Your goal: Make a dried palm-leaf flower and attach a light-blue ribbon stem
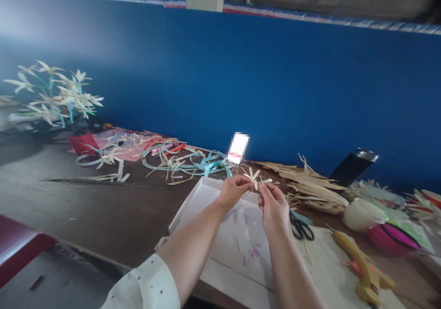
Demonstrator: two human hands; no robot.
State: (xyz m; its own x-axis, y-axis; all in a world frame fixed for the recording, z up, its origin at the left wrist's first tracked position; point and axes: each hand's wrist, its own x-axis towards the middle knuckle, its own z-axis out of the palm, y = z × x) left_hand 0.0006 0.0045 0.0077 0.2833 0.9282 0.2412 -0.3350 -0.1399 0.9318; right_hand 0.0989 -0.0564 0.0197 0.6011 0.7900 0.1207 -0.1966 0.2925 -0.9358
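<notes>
Cool light is falling from the left, spreading pale glare over that end of the blue wall (292,79) and a sheen across the dark tabletop (103,217); the wall's right side is lying in deeper shade. The bright screen (238,147) is showing as coarse white pixel blocks. Edges are smearing on the pale strips (254,178) between left hand (234,191) and right hand (275,204). The wide lens is bowing the wall's top edge, and the white flowers (74,95) are blurring

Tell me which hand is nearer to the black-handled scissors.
Right. The right hand is just up and left of the black-handled scissors in the picture; the left hand is farther left, beyond the right hand.
</notes>
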